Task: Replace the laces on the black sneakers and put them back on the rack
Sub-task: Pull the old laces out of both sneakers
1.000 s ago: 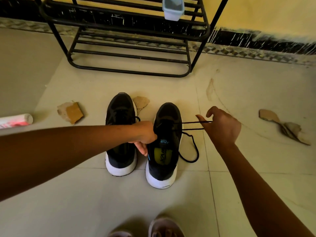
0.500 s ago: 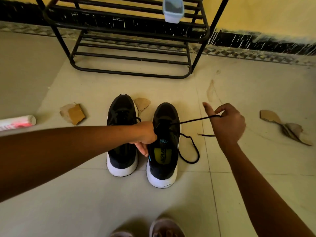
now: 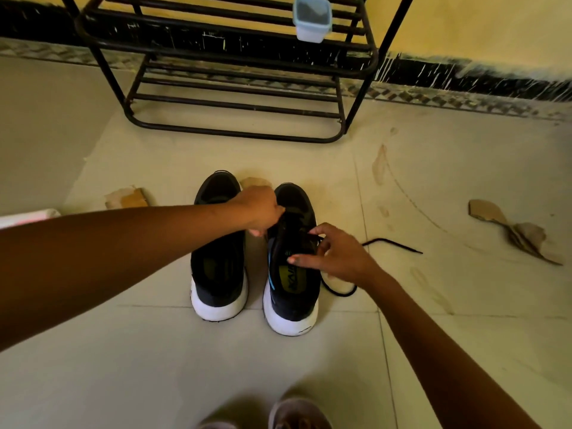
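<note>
The right-hand sneaker (image 3: pixel 292 283) stood on the tiled floor (image 3: pixel 154 366) beside the left-hand sneaker (image 3: pixel 218 274), toes toward the rack (image 3: pixel 235 134). Its black lace (image 3: pixel 391 243), taut a second earlier, lay slack on the tiles. The right hand (image 3: pixel 337 255) had returned to the eyelets, thumb and forefinger pinching the lace. The left hand (image 3: pixel 260 209), shifted toeward, clutched the same sneaker's upper.

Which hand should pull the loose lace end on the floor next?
Right. The right hand is nearest the lace end trailing on its side; the left hand holds the sneaker.
</note>
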### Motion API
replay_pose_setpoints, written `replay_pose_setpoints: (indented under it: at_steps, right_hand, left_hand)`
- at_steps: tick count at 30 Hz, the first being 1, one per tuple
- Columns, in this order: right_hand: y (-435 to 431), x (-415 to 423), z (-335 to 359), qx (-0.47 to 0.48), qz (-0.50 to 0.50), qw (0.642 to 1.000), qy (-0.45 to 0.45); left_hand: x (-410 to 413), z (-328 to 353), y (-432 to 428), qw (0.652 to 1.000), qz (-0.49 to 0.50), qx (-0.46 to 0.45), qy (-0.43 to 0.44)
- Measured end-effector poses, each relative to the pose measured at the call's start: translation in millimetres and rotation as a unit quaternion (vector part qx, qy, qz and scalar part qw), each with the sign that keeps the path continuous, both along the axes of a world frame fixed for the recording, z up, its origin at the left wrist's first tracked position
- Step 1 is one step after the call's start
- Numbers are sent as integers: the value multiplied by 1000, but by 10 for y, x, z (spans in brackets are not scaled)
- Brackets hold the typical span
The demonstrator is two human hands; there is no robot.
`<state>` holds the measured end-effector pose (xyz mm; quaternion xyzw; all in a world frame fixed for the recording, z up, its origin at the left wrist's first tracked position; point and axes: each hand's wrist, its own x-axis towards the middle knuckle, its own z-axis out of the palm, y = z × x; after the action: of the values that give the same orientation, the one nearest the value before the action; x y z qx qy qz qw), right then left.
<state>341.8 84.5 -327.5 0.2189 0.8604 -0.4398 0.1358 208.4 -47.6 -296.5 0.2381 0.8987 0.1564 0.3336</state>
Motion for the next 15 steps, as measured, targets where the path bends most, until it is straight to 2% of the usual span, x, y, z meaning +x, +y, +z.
replay_pose_setpoints:
  at_steps: [3, 10, 15]
  right_hand:
    - [-85, 15, -92, 92, 37, 994, 37]
    - [-132, 22, -195, 81, 12, 995, 63]
    - [-153, 16, -206, 84, 18, 994, 65]
  left_hand:
    - [-36, -56, 2, 998, -55, 7, 37]
    - [30, -235, 46, 990, -92, 26, 108]
    - [-1, -330, 138, 989, -108, -26, 99]
